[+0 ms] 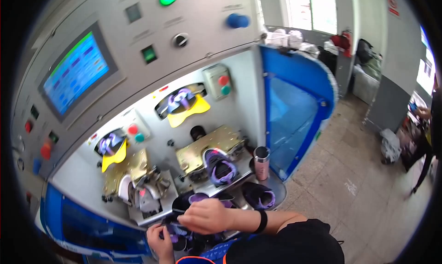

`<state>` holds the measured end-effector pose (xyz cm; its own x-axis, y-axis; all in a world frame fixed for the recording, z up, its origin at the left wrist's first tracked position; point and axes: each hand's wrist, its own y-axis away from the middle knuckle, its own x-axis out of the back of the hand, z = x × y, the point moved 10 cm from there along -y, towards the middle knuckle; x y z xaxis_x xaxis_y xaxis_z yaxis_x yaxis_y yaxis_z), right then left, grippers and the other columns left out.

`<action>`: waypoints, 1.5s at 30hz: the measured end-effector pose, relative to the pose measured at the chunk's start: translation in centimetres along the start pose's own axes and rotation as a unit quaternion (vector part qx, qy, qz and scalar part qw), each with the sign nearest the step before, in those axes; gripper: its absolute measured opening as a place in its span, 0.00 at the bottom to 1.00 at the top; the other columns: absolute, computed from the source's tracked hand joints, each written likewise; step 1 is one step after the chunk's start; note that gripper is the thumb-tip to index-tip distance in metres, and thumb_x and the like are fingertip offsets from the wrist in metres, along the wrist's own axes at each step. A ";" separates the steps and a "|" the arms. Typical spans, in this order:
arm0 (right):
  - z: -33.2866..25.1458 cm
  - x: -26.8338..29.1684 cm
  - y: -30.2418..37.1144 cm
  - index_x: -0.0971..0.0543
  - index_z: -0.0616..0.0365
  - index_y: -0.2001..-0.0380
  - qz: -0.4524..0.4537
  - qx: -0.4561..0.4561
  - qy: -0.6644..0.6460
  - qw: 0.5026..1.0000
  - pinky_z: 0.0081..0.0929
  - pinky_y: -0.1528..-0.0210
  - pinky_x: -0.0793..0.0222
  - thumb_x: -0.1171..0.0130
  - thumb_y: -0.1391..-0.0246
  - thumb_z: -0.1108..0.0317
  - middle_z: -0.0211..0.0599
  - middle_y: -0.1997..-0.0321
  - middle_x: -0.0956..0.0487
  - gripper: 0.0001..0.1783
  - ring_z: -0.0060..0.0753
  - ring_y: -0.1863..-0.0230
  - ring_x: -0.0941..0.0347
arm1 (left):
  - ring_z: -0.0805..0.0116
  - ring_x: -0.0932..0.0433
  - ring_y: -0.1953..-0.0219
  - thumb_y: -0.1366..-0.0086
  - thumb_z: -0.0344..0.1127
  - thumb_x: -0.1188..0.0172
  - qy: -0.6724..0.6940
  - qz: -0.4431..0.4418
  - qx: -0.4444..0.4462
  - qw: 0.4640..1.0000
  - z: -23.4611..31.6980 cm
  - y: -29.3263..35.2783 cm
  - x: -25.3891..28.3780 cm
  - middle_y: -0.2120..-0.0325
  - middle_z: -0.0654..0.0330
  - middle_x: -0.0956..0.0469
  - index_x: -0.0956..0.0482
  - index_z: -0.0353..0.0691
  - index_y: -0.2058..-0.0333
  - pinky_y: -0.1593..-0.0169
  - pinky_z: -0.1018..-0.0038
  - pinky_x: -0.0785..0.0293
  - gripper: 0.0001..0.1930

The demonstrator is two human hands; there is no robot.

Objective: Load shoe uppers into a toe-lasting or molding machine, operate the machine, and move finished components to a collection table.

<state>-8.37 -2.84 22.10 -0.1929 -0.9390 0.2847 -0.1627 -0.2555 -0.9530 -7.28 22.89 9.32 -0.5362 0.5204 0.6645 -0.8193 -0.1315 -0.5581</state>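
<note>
My left hand (160, 243) is low in the view, its fingers closed at the edge of a black and purple shoe (178, 229). Just above and to the right, my right hand (205, 216) is curled over the same spot, and whatever its fingers hold is hidden. A dark strap circles my right wrist. More black and purple shoes lie behind that hand, partly covered by it. One shoe (221, 168) rests upright at the machine's right station, opening toward me. Another dark shoe (258, 196) with a purple collar sits on the metal tray (281, 186).
A pink bottle (261, 165) stands beside the tray. The machine has a left clamp station (146, 197), yellow pieces (189, 111) with purple uppers behind, and a touchscreen (76, 71). Its blue door (294, 112) stands open at right. A person (426, 130) is at the far right.
</note>
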 end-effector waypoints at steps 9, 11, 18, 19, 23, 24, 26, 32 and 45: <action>-2.8 26.9 2.3 0.35 0.64 0.41 0.422 -0.034 0.538 0.729 0.51 0.41 0.39 0.38 0.48 0.63 0.59 0.41 0.33 0.33 0.57 0.42 0.33 | 0.41 0.41 0.37 0.39 0.61 0.43 -0.267 0.040 0.109 0.957 -1.0 0.4 0.0 0.37 0.45 0.40 0.37 0.44 0.37 0.40 0.46 0.42 0.38; 0.4 29.5 1.5 0.34 0.65 0.43 0.366 -0.096 0.550 0.744 0.49 0.47 0.34 0.38 0.47 0.65 0.59 0.45 0.30 0.30 0.56 0.47 0.29 | 0.40 0.39 0.39 0.40 0.60 0.42 -0.266 0.012 0.103 0.958 -0.6 -0.2 -1.6 0.40 0.44 0.37 0.34 0.41 0.40 0.40 0.47 0.40 0.37; 7.3 30.8 4.6 0.31 0.58 0.48 0.253 -0.212 0.430 0.840 0.33 0.79 0.32 0.34 0.52 0.70 0.39 0.69 0.20 0.27 0.42 0.78 0.24 | 0.42 0.40 0.38 0.45 0.45 0.35 -0.257 0.025 -0.016 0.966 9.1 -2.3 -6.0 0.40 0.44 0.38 0.33 0.37 0.43 0.37 0.51 0.45 0.33; 7.5 30.7 4.4 0.31 0.58 0.48 0.246 -0.206 0.414 0.852 0.33 0.78 0.32 0.34 0.53 0.71 0.38 0.68 0.20 0.28 0.42 0.76 0.24 | 0.41 0.43 0.36 0.47 0.35 0.34 -0.247 0.025 -0.001 0.969 9.4 -2.3 -6.3 0.37 0.44 0.42 0.33 0.37 0.44 0.36 0.52 0.47 0.31; 8.1 30.7 4.2 0.32 0.59 0.47 0.211 -0.220 0.386 0.871 0.32 0.77 0.32 0.35 0.57 0.74 0.37 0.67 0.21 0.30 0.42 0.75 0.24 | 0.40 0.41 0.37 0.48 0.35 0.33 -0.241 0.009 0.028 0.970 8.1 -1.2 -6.6 0.39 0.42 0.40 0.32 0.36 0.46 0.37 0.53 0.46 0.30; 8.2 30.6 4.4 0.32 0.59 0.47 0.216 -0.217 0.385 0.871 0.32 0.76 0.32 0.36 0.59 0.75 0.37 0.67 0.22 0.31 0.42 0.75 0.25 | 0.40 0.41 0.37 0.48 0.35 0.33 -0.243 0.009 0.031 0.969 7.6 -0.9 -6.7 0.39 0.42 0.40 0.32 0.36 0.46 0.37 0.53 0.46 0.30; 8.3 30.4 4.5 0.32 0.60 0.47 0.219 -0.216 0.382 0.871 0.31 0.76 0.32 0.37 0.61 0.76 0.38 0.66 0.22 0.32 0.41 0.75 0.25 | 0.40 0.40 0.38 0.48 0.36 0.32 -0.207 -0.010 0.037 0.978 6.6 -0.4 -7.0 0.40 0.41 0.39 0.32 0.36 0.47 0.37 0.54 0.44 0.30; 8.3 30.4 4.5 0.32 0.61 0.47 0.221 -0.208 0.371 0.877 0.32 0.75 0.32 0.39 0.61 0.77 0.41 0.66 0.23 0.32 0.41 0.75 0.26 | 0.42 0.37 0.41 0.49 0.34 0.33 -0.200 0.014 0.014 0.980 7.6 -1.2 -8.3 0.41 0.42 0.38 0.28 0.37 0.51 0.40 0.55 0.42 0.26; 7.7 30.1 4.0 0.32 0.65 0.49 0.243 -0.173 0.414 0.860 0.34 0.75 0.30 0.35 0.52 0.74 0.46 0.68 0.21 0.27 0.48 0.76 0.24 | 0.40 0.43 0.37 0.49 0.40 0.31 -0.181 -0.032 0.059 0.981 5.0 -0.7 -7.8 0.39 0.41 0.41 0.33 0.35 0.46 0.36 0.52 0.47 0.33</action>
<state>-7.39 -33.86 26.09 -0.9188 -0.3937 -0.0270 -0.1179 0.3391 -0.9333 -3.50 14.71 6.98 -0.5018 0.2007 0.8414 -0.8604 -0.2157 -0.4617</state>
